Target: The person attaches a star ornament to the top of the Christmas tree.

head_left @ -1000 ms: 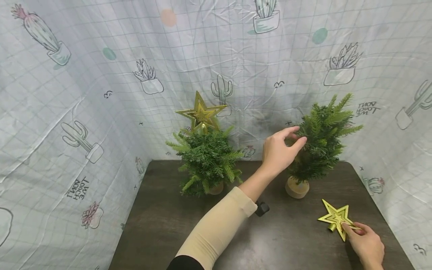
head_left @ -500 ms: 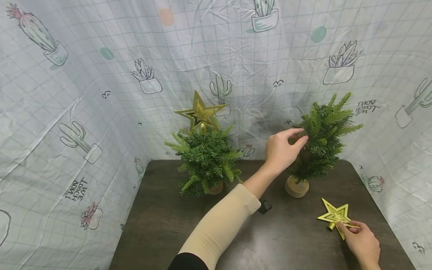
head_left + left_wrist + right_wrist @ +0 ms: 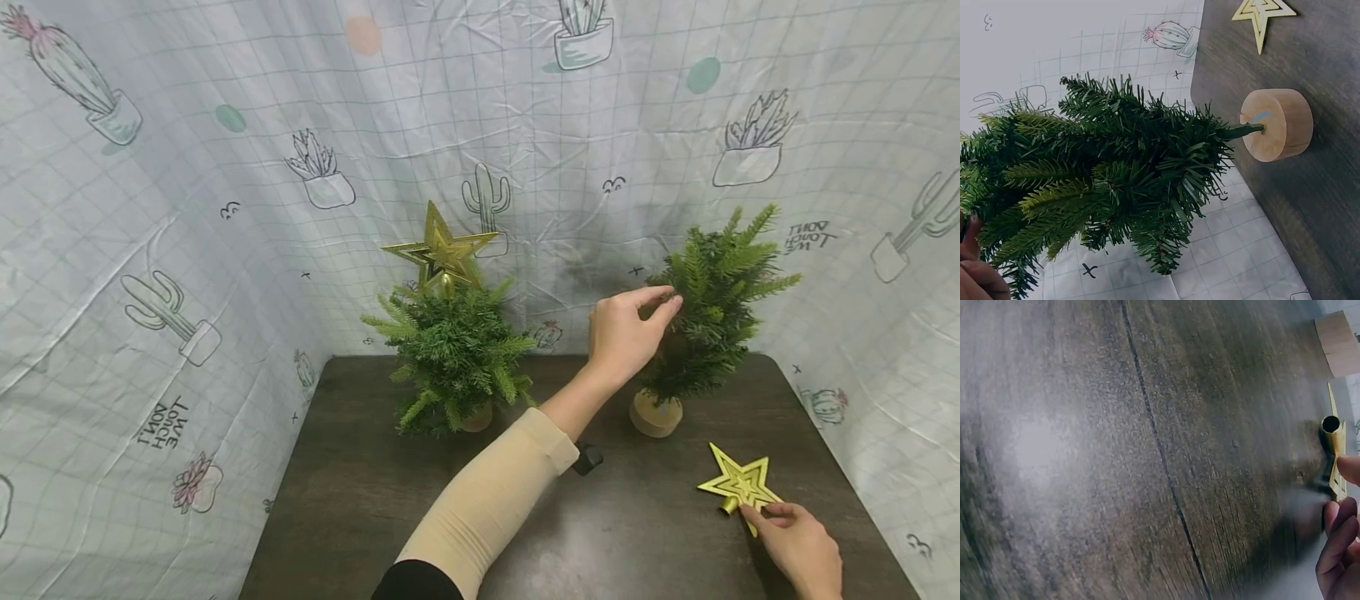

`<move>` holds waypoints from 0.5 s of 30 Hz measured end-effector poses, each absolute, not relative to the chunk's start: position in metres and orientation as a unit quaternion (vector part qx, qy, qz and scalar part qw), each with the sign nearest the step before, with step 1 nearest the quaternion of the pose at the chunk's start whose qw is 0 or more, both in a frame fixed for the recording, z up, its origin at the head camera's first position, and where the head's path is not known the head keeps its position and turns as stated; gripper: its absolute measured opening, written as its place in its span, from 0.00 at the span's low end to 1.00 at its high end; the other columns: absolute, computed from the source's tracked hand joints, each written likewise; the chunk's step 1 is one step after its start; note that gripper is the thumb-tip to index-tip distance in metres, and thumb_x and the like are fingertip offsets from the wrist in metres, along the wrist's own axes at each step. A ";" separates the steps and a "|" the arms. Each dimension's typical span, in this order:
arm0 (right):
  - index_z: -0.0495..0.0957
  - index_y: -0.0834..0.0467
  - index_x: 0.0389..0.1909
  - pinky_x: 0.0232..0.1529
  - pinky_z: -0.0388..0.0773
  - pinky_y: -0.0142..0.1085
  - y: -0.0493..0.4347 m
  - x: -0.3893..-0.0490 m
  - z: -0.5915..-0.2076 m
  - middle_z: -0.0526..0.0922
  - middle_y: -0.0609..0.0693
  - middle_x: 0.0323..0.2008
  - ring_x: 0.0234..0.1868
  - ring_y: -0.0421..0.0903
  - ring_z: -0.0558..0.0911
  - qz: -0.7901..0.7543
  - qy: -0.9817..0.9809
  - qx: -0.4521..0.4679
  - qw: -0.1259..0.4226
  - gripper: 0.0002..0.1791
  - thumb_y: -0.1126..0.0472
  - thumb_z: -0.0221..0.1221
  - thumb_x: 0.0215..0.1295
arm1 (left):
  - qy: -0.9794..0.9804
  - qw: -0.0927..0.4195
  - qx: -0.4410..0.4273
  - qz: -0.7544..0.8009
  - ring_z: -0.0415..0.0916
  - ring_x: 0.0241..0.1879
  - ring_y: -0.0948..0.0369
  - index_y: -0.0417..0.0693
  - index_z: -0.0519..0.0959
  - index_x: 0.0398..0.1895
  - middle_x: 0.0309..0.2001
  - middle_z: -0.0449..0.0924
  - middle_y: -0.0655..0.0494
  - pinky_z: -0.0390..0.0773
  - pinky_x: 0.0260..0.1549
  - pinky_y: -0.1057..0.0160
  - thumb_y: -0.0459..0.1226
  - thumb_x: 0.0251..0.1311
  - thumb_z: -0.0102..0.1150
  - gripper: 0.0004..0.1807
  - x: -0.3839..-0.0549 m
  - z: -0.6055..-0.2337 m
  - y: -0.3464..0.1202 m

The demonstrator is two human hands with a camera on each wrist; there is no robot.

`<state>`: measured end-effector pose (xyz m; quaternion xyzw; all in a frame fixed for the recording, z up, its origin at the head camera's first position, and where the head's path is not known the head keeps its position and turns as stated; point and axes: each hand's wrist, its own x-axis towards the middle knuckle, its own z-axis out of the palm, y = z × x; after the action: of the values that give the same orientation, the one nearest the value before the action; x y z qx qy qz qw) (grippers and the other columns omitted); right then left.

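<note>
While the head view gives us the gold star [image 3: 743,478] nearly face-on, the right wrist view catches its hollow socket [image 3: 1335,442]! The right hand [image 3: 802,546] pinches the star's lower part over the table [image 3: 360,483], near the wooden base [image 3: 657,416]. Now the left hand [image 3: 626,335]: thumb and forefinger, closer together than a second ago, nip the right tree [image 3: 716,312] at its branch tips. Leftward, another tree [image 3: 457,342] wears a second star [image 3: 441,250], and a beige sleeve [image 3: 491,496] cuts across, partly hiding a black object [image 3: 592,458].

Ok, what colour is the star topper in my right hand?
The star topper is gold, clearest in the head view.
</note>
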<state>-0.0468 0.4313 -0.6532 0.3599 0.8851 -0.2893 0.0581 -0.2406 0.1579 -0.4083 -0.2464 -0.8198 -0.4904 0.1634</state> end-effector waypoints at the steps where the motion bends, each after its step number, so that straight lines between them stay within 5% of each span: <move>1: 0.75 0.73 0.53 0.40 0.73 0.58 0.431 -0.046 -0.652 0.84 0.66 0.37 0.41 0.68 0.81 -0.288 0.886 0.359 0.062 0.44 0.32 0.63 0.65 | -0.819 0.166 -0.247 -0.490 0.47 0.06 0.66 0.59 0.87 0.58 0.47 0.88 0.68 0.51 0.07 0.72 0.50 0.75 0.60 0.16 -0.240 -0.408 0.158; 7: 0.77 0.73 0.51 0.39 0.73 0.57 0.431 -0.042 -0.647 0.86 0.61 0.33 0.38 0.65 0.82 -0.285 0.891 0.341 0.091 0.45 0.31 0.67 0.61 | -0.811 0.176 -0.252 -0.498 0.47 0.05 0.67 0.57 0.88 0.58 0.42 0.89 0.67 0.52 0.07 0.72 0.50 0.75 0.59 0.16 -0.239 -0.407 0.158; 15: 0.82 0.70 0.46 0.40 0.73 0.57 0.426 -0.042 -0.645 0.87 0.59 0.32 0.40 0.65 0.82 -0.287 0.885 0.356 0.087 0.33 0.42 0.73 0.60 | -0.803 0.184 -0.257 -0.506 0.46 0.04 0.67 0.56 0.88 0.57 0.40 0.90 0.64 0.51 0.06 0.72 0.49 0.75 0.60 0.16 -0.234 -0.405 0.156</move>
<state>-0.0420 0.4255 -0.6454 0.3555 0.8852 -0.2870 0.0872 -0.2343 0.1560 -0.4047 -0.2571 -0.8026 -0.5060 0.1838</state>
